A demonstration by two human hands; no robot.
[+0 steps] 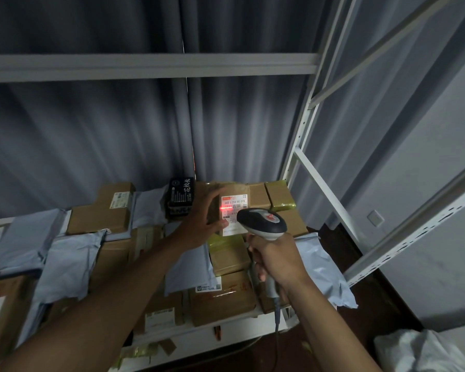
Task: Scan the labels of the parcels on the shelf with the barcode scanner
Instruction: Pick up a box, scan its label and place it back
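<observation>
Parcels crowd the shelf (226,332): brown boxes and pale blue mailer bags (67,264). The right hand (275,260) has its fingers clenched round the handle of the barcode scanner (262,224), whose red line falls on the white label (234,210) of a brown parcel (235,190) near the back. The left hand (202,221) grips that parcel's left side, tilting it up. A black box (181,196) stands just beside.
</observation>
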